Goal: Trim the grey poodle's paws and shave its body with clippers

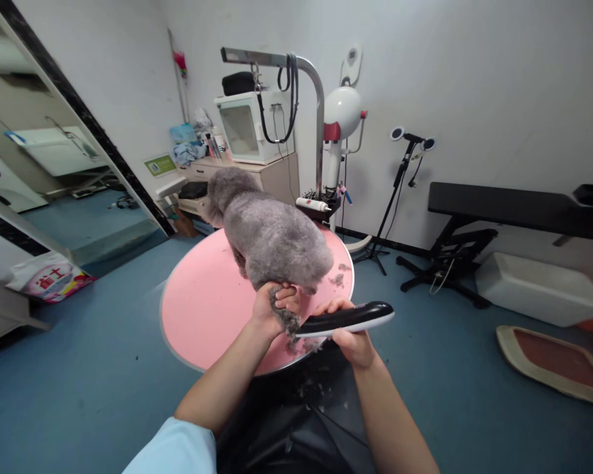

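A grey curly-coated dog (267,230) stands on a round pink grooming table (202,309), facing away from me. My left hand (271,306) is closed around the dog's hind leg near the paw. My right hand (350,336) grips a black and white electric clipper (348,318), its blade end pointing left at the held leg. Clumps of cut grey fur lie on the table's near edge and on my dark apron (296,421).
A metal grooming arm (319,112) with leashes rises behind the table. A white dryer cabinet (250,128), a stand dryer (340,115), a black bench (514,207) and a white tub (538,289) line the wall. Blue floor surrounds the table.
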Available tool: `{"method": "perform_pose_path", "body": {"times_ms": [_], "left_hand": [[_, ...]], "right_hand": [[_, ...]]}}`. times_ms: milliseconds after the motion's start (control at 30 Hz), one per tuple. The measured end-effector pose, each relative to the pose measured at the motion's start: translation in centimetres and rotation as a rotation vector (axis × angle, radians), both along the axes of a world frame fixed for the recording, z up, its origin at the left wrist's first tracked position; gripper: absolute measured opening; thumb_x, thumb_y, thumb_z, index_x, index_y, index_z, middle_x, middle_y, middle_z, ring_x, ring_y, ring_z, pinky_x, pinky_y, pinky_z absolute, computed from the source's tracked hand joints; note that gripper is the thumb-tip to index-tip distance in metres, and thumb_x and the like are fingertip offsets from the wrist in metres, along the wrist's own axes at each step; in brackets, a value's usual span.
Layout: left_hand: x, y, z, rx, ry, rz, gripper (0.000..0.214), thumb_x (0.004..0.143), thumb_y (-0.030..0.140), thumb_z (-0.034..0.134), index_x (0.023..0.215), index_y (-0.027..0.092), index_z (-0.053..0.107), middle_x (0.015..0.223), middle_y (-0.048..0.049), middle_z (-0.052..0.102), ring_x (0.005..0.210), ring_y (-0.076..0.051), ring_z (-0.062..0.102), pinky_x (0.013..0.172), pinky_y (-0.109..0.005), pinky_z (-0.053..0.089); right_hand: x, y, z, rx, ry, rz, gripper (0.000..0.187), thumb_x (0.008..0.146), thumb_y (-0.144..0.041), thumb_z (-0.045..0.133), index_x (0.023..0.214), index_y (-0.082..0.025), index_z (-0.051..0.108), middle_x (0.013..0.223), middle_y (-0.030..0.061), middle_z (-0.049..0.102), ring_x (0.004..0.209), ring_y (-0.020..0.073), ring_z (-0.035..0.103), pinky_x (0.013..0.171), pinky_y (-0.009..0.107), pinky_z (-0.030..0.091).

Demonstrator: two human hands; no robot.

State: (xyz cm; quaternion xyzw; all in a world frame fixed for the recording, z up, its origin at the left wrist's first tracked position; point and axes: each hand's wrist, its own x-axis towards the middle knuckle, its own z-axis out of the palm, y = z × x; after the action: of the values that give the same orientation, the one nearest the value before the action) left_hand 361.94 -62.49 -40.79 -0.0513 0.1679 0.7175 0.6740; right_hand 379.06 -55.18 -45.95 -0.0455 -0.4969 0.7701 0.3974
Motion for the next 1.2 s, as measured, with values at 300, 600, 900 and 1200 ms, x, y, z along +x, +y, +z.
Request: {"method": "perform_pose_path", "body": {"times_ms": [300, 600, 900, 1200], "left_hand": [[-0.6, -0.3, -1.1, 0.103, -0.07, 0.052, 0.009, 0.063, 0.01, 0.049, 0.066, 0.017, 0.044, 0.044, 0.0076, 0.04, 0.03, -0.004, 0.041, 0.036, -0.013, 0.033], [-0.4, -0.2, -1.4, 0.179, -0.101, 0.011, 0.007, 0.065, 0.011, 0.051, 0.066, 0.016, 0.047, 0.044, 0.0075, 0.043, 0.032, -0.003, 0.043, 0.037, -0.012, 0.035], [0.0, 0.0, -1.2, 0.162, -0.091, 0.011, 0.009, 0.064, 0.011, 0.051, 0.066, 0.017, 0.045, 0.045, 0.0078, 0.041, 0.032, -0.004, 0.041, 0.038, -0.013, 0.034], [0.6, 0.4, -0.5, 0.088, -0.045, 0.078, 0.01, 0.062, 0.01, 0.047, 0.067, 0.017, 0.042, 0.044, 0.0075, 0.038, 0.031, -0.004, 0.038, 0.04, -0.016, 0.036]], "right_hand": [[0.1, -0.3, -3.3, -0.475, -0.047, -0.062, 0.04, 0.064, -0.036, 0.089, 0.094, -0.022, 0.066, 0.072, -0.0007, 0.072, 0.048, 0.0079, 0.053, 0.048, 0.021, 0.049], [-1.0, -4.2, -3.6, -0.647, 0.01, -0.182, 0.054, 0.055, -0.052, 0.091, 0.092, -0.026, 0.063, 0.088, 0.0051, 0.08, 0.04, 0.0053, 0.051, 0.041, 0.018, 0.043], [-1.4, -5.1, -3.0, -0.67, 0.017, -0.228, 0.059, 0.053, -0.06, 0.09, 0.091, -0.025, 0.061, 0.086, 0.0036, 0.078, 0.042, 0.0058, 0.05, 0.043, 0.02, 0.042], [-1.3, -6.5, -4.1, -0.418, 0.118, -0.593, 0.043, 0.074, -0.052, 0.078, 0.103, -0.029, 0.056, 0.105, 0.0024, 0.074, 0.057, 0.0103, 0.059, 0.054, 0.026, 0.05]]}}
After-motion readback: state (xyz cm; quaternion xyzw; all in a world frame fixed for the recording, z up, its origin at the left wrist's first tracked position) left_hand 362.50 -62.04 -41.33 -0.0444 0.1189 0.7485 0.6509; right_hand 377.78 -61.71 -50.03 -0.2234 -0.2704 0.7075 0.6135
